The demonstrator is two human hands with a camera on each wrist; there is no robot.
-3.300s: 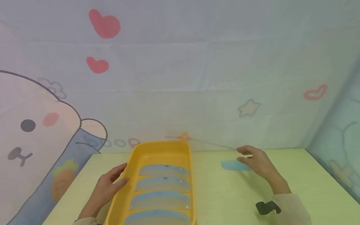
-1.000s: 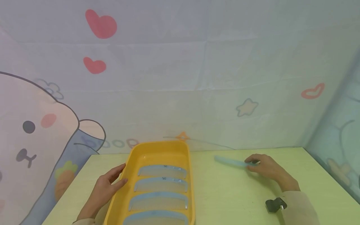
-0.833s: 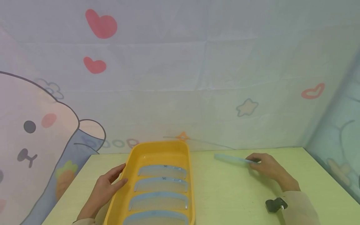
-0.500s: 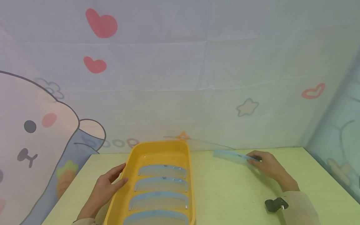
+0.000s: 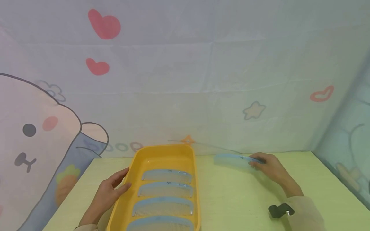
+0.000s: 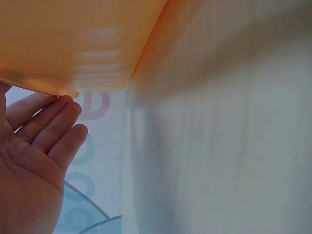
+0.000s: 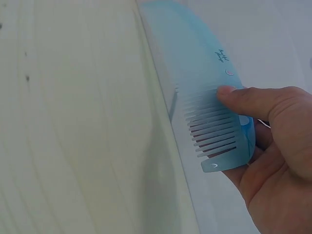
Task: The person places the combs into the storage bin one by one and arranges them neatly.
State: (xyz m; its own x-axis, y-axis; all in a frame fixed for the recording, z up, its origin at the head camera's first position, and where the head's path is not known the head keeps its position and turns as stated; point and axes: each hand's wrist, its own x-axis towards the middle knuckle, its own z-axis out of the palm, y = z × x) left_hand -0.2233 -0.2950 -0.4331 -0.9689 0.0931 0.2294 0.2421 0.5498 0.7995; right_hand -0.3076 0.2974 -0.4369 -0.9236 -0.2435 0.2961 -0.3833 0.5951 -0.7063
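My right hand [image 5: 268, 166] pinches a translucent blue comb [image 5: 231, 159] by one end, over the right half of the table. In the right wrist view the thumb lies across the comb's [image 7: 195, 58] face, and the fingers are behind it. The comb's teeth point toward the table, and small lettering shows near its spine. My left hand [image 5: 108, 192] touches the left rim of a yellow tray [image 5: 166, 152]. In the left wrist view the left hand's fingers [image 6: 61, 141] look fairly straight, with fingertips against the tray's rim. Several blue combs [image 5: 162, 205] lie in a column inside the tray.
The light green table [image 5: 228, 202] ends at a cartoon-printed cloth [image 5: 185, 70] behind it. Another cloth [image 5: 358, 134] hangs along the right side. A black wrist device [image 5: 278, 210] sits by the right sleeve.
My right hand has picked the comb up from the table and turned it, so its face now shows. It has shifted slightly left. The left hand and tray stay in place.
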